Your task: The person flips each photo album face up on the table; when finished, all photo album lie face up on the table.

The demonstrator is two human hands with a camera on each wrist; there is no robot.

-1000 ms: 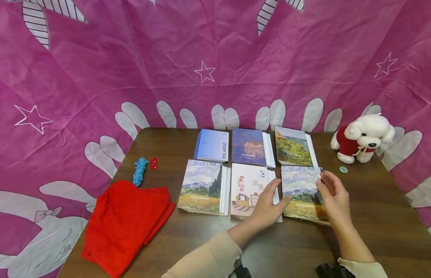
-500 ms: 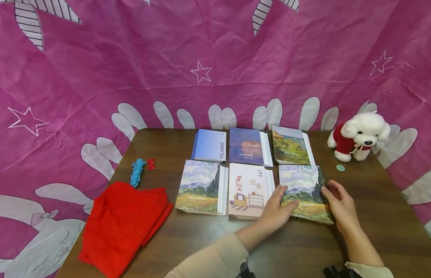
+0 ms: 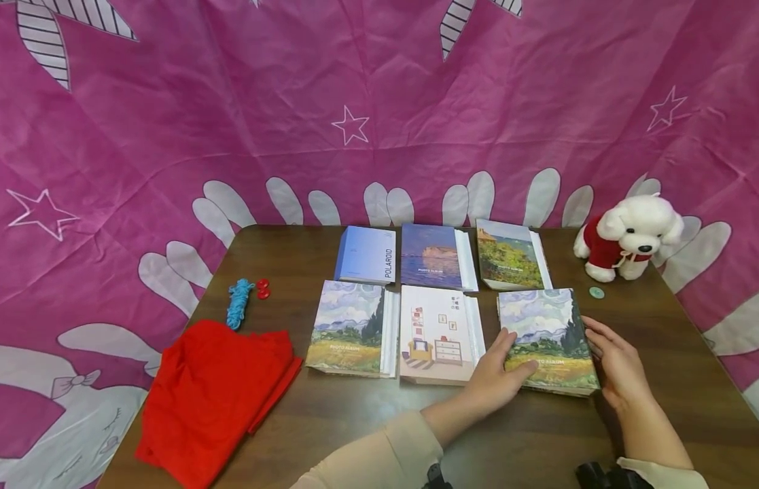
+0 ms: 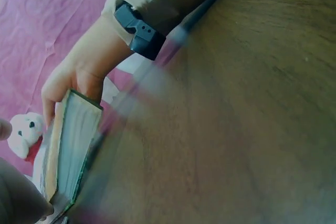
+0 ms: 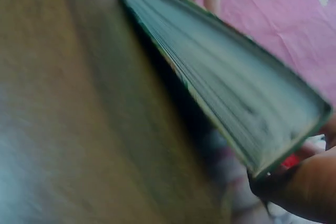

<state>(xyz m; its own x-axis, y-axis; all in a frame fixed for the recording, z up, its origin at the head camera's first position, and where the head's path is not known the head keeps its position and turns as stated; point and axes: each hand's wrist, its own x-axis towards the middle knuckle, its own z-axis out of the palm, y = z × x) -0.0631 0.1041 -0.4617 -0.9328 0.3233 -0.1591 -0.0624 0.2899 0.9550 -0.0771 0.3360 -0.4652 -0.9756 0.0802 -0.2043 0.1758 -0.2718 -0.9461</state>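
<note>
A person's two hands frame a photo album with a painted wheat-field and cypress cover [image 3: 547, 336] at the lower right of a grid of six albums on a dark wooden desk [image 3: 660, 367], seen from the head camera. The left hand [image 3: 498, 377] lies with straight, relaxed fingers on the album's lower left corner and left edge, while the right hand [image 3: 618, 363] rests flat-fingered against its right edge; neither hand curls round the book. In the wrist views the album's page block shows pale green, its near edge appearing raised off the desk, though both views are blurred. Left of it in the front row lie an album with a drawn room interior [image 3: 437, 333] and a second wheat-field album [image 3: 348, 327]. The back row holds a blue album marked POLAROID [image 3: 368, 255], a seascape album [image 3: 431, 257] and a green hillside album [image 3: 509, 255]. A white plush dog in a red shirt [image 3: 626, 236] sits at the right edge of the frame, with a small green button [image 3: 596, 293] just before it. At the lower left lies a folded red cloth [image 3: 217, 394], with a blue yarn bundle [image 3: 238, 303] and red buttons [image 3: 263, 288] above it. A magenta star-printed cloth [image 3: 379, 102] fills the background.
</note>
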